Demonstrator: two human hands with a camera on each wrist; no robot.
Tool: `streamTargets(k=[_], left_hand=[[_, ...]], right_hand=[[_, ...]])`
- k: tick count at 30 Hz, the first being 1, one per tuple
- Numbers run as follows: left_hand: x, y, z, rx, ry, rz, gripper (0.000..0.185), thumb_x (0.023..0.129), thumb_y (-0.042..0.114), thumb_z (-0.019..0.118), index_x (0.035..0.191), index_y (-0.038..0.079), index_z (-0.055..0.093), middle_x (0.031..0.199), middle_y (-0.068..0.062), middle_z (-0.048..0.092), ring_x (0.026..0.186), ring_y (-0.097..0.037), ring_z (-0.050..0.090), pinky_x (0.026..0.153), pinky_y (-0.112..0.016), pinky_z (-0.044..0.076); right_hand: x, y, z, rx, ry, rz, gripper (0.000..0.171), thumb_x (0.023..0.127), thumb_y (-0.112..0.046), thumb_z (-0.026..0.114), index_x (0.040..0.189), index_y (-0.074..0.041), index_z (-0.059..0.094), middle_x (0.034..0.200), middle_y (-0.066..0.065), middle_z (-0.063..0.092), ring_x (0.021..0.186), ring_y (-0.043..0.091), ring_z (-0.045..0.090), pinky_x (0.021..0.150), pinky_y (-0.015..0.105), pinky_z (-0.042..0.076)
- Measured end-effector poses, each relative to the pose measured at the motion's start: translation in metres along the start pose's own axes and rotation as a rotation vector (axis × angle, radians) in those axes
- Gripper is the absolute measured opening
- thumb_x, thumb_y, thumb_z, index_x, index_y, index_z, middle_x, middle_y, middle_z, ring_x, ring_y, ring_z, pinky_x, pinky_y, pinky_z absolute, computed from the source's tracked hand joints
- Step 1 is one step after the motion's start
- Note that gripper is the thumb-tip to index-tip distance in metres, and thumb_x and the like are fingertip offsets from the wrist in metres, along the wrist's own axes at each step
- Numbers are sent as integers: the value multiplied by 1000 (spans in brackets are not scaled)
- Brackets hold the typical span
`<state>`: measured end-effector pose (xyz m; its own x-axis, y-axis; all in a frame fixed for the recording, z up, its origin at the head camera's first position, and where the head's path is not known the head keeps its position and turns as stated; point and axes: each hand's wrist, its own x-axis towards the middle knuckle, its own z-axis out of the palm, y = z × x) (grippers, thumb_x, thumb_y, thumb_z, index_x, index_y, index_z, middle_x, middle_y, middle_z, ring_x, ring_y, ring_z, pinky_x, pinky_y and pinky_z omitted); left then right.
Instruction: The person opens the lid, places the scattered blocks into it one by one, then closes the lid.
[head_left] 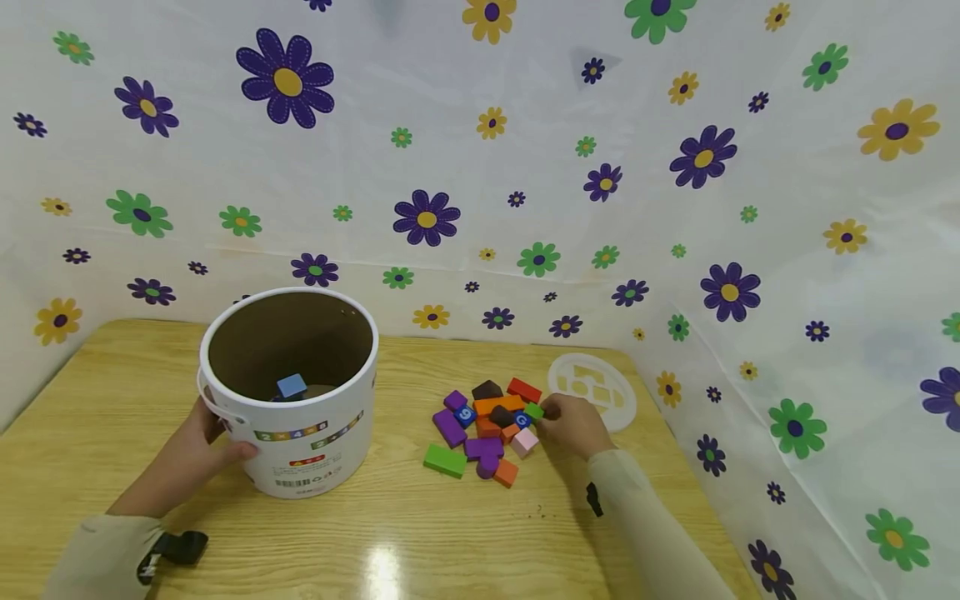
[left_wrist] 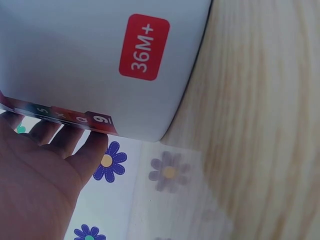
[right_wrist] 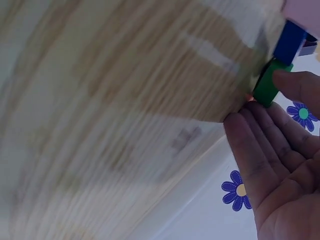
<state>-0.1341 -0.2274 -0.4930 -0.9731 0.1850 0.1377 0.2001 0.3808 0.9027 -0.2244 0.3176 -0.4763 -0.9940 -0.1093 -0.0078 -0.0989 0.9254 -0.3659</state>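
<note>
My left hand (head_left: pixel 198 458) holds the left side of a white bucket (head_left: pixel 315 446), its thumb on the front below the handle. In the left wrist view its fingers (left_wrist: pixel 87 155) touch the bucket's printed wall. A blue block (head_left: pixel 292 386) shows inside the bucket. My right hand (head_left: pixel 576 423) is at the right edge of a pile of coloured blocks and pinches a small green block (head_left: pixel 533 411). The right wrist view shows the thumb (right_wrist: pixel 297 87) on that green block (right_wrist: pixel 270 82), fingers on its other side. Beside it are a blue lettered block (head_left: pixel 522 420) and a pink block (head_left: pixel 524 442).
The pile has purple blocks (head_left: pixel 450 428), orange blocks (head_left: pixel 498 404), dark brown blocks and a red block (head_left: pixel 524 389). A long green block (head_left: pixel 445 461) lies at its front left. A white lid with cut-out shapes (head_left: pixel 622 387) lies behind the right hand. Flowered sheeting borders the wooden table (head_left: pixel 420 533).
</note>
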Motion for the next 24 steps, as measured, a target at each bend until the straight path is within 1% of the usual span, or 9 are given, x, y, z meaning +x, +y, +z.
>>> streamTargets(k=[3, 6, 10, 12, 16, 20, 24], left_hand=[[1, 1, -1, -7, -3, -4, 99, 100, 38, 70, 164, 37, -6, 164, -24, 16, 146, -56, 21, 110, -80, 23], [1, 3, -2, -9, -6, -10, 99, 100, 38, 70, 163, 40, -7, 166, -23, 14, 147, -57, 19, 110, -80, 22], [2, 5, -1, -5, -6, -8, 101, 100, 37, 71, 164, 38, -7, 165, -25, 15, 147, -58, 18, 111, -80, 22], [2, 5, 0, -5, -4, -2, 100, 100, 37, 71, 165, 36, -6, 165, -26, 16, 146, -58, 19, 111, -80, 22], [1, 5, 1, -14, -2, 7, 99, 100, 38, 71, 165, 33, -4, 163, -26, 19, 146, -57, 20, 110, -80, 22], [-1, 5, 1, -17, -2, 5, 100, 100, 37, 71, 166, 28, -4, 163, -26, 20, 146, -58, 20, 110, -80, 22], [-2, 4, 1, -20, -4, 6, 100, 100, 38, 71, 166, 27, -4, 162, -27, 20, 145, -57, 21, 110, -80, 23]], right_hand=[[1, 0, -2, 9, -8, 0, 19, 91, -17, 80, 107, -8, 74, 101, 4, 75, 93, 21, 68, 90, 44, 59], [0, -2, -6, 43, -4, -10, 20, 92, -16, 78, 108, -6, 74, 103, 6, 75, 95, 23, 69, 90, 45, 59], [-1, -6, -13, 68, 48, -51, 21, 91, -13, 76, 110, -4, 72, 105, 9, 74, 98, 26, 68, 91, 48, 59], [-1, -11, -16, 69, 82, -88, 22, 92, -13, 75, 112, -4, 71, 105, 9, 73, 99, 27, 68, 91, 48, 59], [0, -25, -23, 92, 129, -163, 26, 92, -15, 76, 115, -4, 70, 107, 11, 72, 101, 30, 68, 91, 48, 58], [-2, -43, -29, 124, 164, -216, 30, 93, -14, 76, 120, -3, 68, 114, 15, 70, 105, 33, 66, 92, 48, 57], [-4, -61, -33, 175, 223, -278, 31, 93, -12, 76, 122, -3, 67, 115, 15, 69, 107, 32, 66, 89, 46, 61]])
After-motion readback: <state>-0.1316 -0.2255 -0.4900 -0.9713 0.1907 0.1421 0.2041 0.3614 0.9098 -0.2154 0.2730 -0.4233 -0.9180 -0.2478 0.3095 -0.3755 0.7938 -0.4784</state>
